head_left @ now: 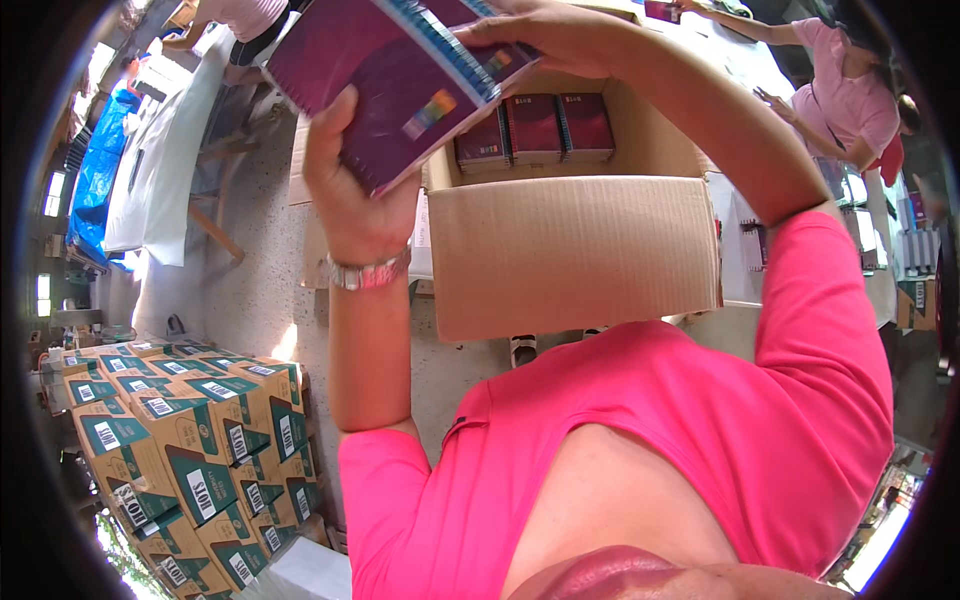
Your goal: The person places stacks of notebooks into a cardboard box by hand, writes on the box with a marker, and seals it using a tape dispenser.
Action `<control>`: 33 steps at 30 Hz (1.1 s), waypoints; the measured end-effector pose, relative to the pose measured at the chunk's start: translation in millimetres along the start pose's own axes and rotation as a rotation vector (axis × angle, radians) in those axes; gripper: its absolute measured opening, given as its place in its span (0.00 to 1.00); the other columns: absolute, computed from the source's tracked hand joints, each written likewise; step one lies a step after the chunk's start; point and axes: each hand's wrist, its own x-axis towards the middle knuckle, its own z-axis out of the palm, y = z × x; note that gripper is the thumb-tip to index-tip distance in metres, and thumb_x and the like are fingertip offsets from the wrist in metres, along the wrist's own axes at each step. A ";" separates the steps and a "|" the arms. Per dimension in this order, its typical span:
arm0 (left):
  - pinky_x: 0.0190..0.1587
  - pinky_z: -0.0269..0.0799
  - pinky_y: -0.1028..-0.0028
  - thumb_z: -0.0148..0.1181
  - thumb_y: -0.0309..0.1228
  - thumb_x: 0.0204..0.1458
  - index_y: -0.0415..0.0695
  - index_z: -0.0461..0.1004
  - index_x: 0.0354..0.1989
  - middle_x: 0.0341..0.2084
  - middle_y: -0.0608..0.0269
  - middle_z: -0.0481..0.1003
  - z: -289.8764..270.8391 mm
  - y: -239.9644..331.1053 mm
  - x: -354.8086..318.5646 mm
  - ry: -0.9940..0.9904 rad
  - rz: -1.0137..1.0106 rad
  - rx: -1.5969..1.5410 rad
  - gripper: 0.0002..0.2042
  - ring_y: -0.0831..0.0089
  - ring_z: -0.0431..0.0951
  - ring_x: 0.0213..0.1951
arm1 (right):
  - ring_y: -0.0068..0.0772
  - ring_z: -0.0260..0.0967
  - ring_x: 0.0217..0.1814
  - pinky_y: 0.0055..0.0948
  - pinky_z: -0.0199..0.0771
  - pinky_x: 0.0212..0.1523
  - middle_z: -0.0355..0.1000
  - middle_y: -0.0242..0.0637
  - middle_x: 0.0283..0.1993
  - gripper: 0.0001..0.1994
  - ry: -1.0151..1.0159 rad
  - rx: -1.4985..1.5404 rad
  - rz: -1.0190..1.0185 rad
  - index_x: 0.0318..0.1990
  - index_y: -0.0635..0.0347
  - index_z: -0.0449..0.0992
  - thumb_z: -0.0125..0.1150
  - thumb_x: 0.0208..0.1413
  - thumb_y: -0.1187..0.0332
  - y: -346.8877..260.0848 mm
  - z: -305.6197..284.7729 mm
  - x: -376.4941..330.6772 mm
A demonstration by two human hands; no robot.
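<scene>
Notebooks (375,90) with purple covers are held up beside an open cardboard box (575,255); the left hand (358,195) has its grip closed on their lower edge, the right hand (560,36) on their upper right.

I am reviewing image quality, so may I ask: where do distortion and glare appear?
In the head view: dark border at both sides; stacked cartons look bowed at left; a bright patch glares on the floor; lower right washes out; the notebooks are cropped by the top edge.
</scene>
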 end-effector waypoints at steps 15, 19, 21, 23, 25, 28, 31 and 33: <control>0.46 0.72 0.70 0.58 0.32 0.50 0.43 0.68 0.45 0.40 0.64 0.74 0.4 -38.6 26.1 -0.016 0.036 0.200 0.14 0.72 0.76 0.42 | 0.39 0.61 0.56 0.38 0.66 0.50 0.63 0.49 0.54 0.32 0.084 -0.015 0.276 0.60 0.65 0.58 0.48 0.55 0.48 77.0 4.3 -7.0; 0.52 0.66 0.68 0.54 0.50 0.52 0.44 0.58 0.57 0.47 0.55 0.68 -5.7 -55.1 13.5 -0.147 0.062 0.743 0.29 0.67 0.70 0.49 | 0.29 0.64 0.52 0.27 0.70 0.46 0.65 0.38 0.50 0.30 0.072 0.258 0.030 0.62 0.57 0.55 0.59 0.52 0.67 12.6 1.5 -17.9; 0.51 0.63 0.66 0.57 0.52 0.48 0.41 0.66 0.49 0.40 0.58 0.71 -8.9 -53.5 -17.7 -0.346 0.234 1.505 0.28 0.66 0.72 0.44 | 0.36 0.65 0.53 0.33 0.68 0.48 0.65 0.46 0.53 0.35 0.181 -0.173 0.164 0.63 0.58 0.53 0.57 0.51 0.54 21.3 -14.6 -30.0; 0.47 0.62 0.66 0.59 0.55 0.43 0.41 0.71 0.42 0.33 0.61 0.72 -14.0 -54.9 -45.0 -0.477 0.337 1.965 0.28 0.65 0.72 0.38 | 0.39 0.66 0.52 0.35 0.68 0.48 0.65 0.49 0.53 0.38 0.292 -0.514 0.349 0.63 0.58 0.51 0.59 0.49 0.50 36.3 -22.3 -35.8; 0.40 0.61 0.68 0.61 0.57 0.38 0.43 0.73 0.36 0.27 0.62 0.70 -14.3 -69.3 -62.5 -0.544 0.347 2.131 0.28 0.66 0.71 0.33 | 0.36 0.67 0.51 0.33 0.69 0.46 0.67 0.48 0.50 0.38 0.413 -0.767 0.579 0.63 0.57 0.51 0.63 0.48 0.57 57.2 -25.6 -36.1; 0.33 0.57 0.70 0.61 0.59 0.36 0.46 0.72 0.27 0.20 0.68 0.67 -18.0 -89.9 -75.7 -0.423 0.551 2.144 0.25 0.71 0.67 0.26 | 0.39 0.65 0.54 0.38 0.64 0.53 0.67 0.45 0.52 0.34 0.224 -0.619 0.976 0.60 0.60 0.59 0.59 0.50 0.50 93.8 -10.3 -41.9; 0.33 0.56 0.70 0.61 0.59 0.35 0.48 0.70 0.24 0.20 0.70 0.67 -18.1 -99.2 -78.5 -0.389 0.633 2.074 0.25 0.73 0.67 0.24 | 0.42 0.62 0.57 0.39 0.62 0.55 0.66 0.45 0.55 0.29 -0.298 -0.471 1.202 0.56 0.61 0.66 0.56 0.52 0.51 148.0 3.7 -65.6; 0.34 0.56 0.70 0.61 0.59 0.35 0.48 0.70 0.24 0.19 0.70 0.66 -18.2 -101.1 -80.0 -0.388 0.658 2.063 0.25 0.73 0.67 0.24 | 0.43 0.61 0.59 0.39 0.62 0.56 0.63 0.47 0.58 0.31 -0.501 -0.380 1.111 0.58 0.63 0.64 0.57 0.50 0.51 179.4 6.2 -64.1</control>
